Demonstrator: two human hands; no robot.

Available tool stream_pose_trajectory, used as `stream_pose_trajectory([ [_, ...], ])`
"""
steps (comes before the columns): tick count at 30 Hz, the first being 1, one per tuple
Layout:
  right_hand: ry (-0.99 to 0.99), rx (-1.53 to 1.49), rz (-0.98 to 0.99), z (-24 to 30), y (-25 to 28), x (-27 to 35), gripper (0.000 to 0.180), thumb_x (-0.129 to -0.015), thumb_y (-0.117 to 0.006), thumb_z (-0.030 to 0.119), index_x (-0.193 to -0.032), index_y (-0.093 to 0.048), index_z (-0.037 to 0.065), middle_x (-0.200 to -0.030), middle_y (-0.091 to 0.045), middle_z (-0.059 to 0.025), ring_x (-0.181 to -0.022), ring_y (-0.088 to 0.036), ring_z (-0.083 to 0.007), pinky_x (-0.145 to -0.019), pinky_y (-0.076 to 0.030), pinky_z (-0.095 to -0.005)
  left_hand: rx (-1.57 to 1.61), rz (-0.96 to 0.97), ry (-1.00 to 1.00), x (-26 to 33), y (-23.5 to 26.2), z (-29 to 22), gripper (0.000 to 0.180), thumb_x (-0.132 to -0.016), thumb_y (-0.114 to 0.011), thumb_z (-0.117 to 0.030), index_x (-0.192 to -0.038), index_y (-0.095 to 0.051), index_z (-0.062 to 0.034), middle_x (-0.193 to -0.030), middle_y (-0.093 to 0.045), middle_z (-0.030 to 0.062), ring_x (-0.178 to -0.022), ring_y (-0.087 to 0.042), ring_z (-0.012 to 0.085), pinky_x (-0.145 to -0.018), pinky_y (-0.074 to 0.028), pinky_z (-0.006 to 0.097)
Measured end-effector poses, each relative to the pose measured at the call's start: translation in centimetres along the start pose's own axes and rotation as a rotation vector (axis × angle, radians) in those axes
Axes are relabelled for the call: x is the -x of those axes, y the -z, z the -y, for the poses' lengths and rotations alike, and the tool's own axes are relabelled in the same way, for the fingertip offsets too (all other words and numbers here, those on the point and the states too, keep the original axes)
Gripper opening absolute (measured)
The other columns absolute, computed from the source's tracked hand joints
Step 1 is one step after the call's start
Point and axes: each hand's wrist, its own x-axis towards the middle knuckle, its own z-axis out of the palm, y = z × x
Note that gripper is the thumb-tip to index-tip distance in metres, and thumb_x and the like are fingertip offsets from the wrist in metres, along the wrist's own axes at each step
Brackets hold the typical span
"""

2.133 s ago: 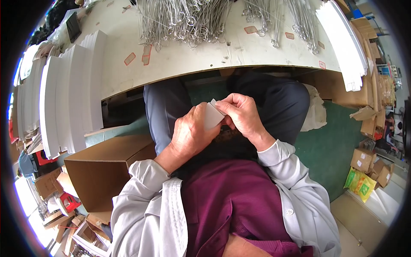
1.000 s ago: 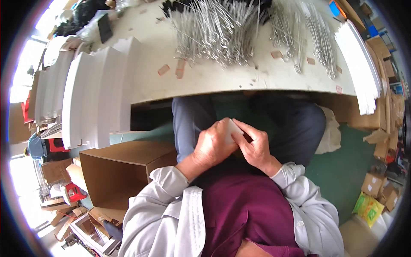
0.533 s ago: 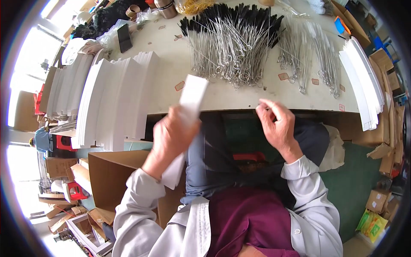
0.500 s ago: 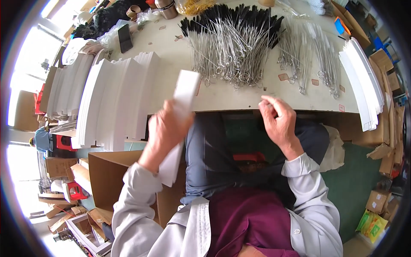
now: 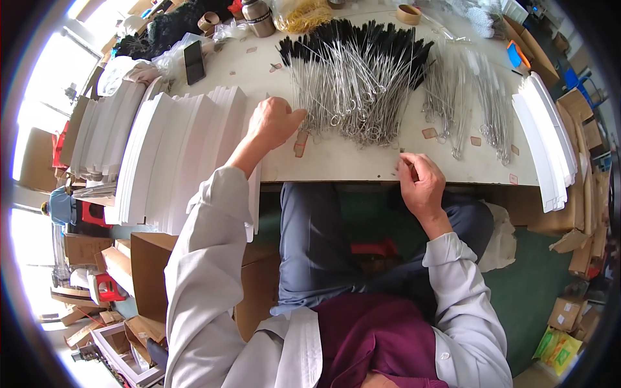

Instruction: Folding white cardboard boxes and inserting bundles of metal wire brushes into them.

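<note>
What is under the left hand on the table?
The left hand rests knuckles up at the right edge of the fanned white card sleeves, beside the pile of wire brushes. Its palm and fingers hide whatever they touch, so any sleeve gripped beneath cannot be seen.

Left hand moved from lap to white sleeve stack; held sleeve gone.

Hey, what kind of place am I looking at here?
Likely a small packing workshop: a pile of wire-handled brushes, rows of flat white cardboard sleeves on the worktable, and cardboard boxes on the floor.
</note>
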Motion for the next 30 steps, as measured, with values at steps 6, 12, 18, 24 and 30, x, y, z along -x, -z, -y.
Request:
stream_pose_trajectory([
  [6,0.005,-0.020,-0.013,0.1,-0.1,-0.1,0.010,-0.088,-0.070,0.004,-0.098,-0.070,0.004,-0.085,-0.069,-0.0087,-0.073,-0.068,-0.0261,-0.065,-0.055,-0.0351,0.335,0.224,0.222,-3.5,-0.5,0.1,0.039,-0.083,-0.077,-0.033,-0.083,-0.073,0.0060,-0.068,-0.068,0.0132,-0.053,-0.068,0.0197,-0.048,-0.057,0.034],
  [12,-0.004,-0.032,-0.036,0.2,-0.2,-0.1,0.009,-0.087,-0.071,0.005,-0.096,-0.071,0.004,-0.082,-0.068,-0.0080,-0.068,-0.067,-0.0244,-0.063,-0.054,-0.0341,0.307,0.250,0.243,-3.4,0.2,-0.4,0.033,-0.082,-0.076,-0.026,-0.077,-0.071,0.0068,-0.069,-0.071,0.0152,-0.054,-0.069,0.0235,-0.053,-0.060,0.036],
  [18,-0.034,-0.067,-0.035,0.1,-0.5,0.1,0.008,-0.087,-0.072,0.006,-0.095,-0.071,0.005,-0.077,-0.067,-0.0074,-0.064,-0.066,-0.0233,-0.060,-0.053,-0.0338,0.099,-0.149,-0.244,-2.9,-0.5,-3.0,0.025,-0.082,-0.073,-0.022,-0.083,-0.073,0.0029,-0.070,-0.071,0.0125,-0.066,-0.071,0.0173,-0.064,-0.057,0.032],
  [24,0.037,-0.040,-0.055,-0.4,-0.6,0.2,0.009,-0.087,-0.072,0.006,-0.096,-0.070,0.005,-0.077,-0.067,-0.0063,-0.062,-0.065,-0.0224,-0.058,-0.053,-0.0336,0.289,-0.020,-0.318,-3.5,-1.9,-8.1,0.027,-0.083,-0.075,-0.026,-0.085,-0.075,0.0009,-0.073,-0.072,0.0127,-0.067,-0.070,0.0211,-0.068,-0.056,0.034],
  [30,0.044,-0.048,-0.053,-0.3,-0.3,-0.1,0.010,-0.087,-0.072,0.007,-0.096,-0.070,0.006,-0.077,-0.068,-0.0057,-0.061,-0.065,-0.0221,-0.058,-0.053,-0.0333,0.154,0.011,-0.069,-6.6,-2.0,-7.7,0.039,-0.078,-0.074,-0.039,-0.080,-0.075,0.0002,-0.080,-0.073,0.0209,-0.079,-0.073,0.0324,-0.079,-0.058,0.043],
])
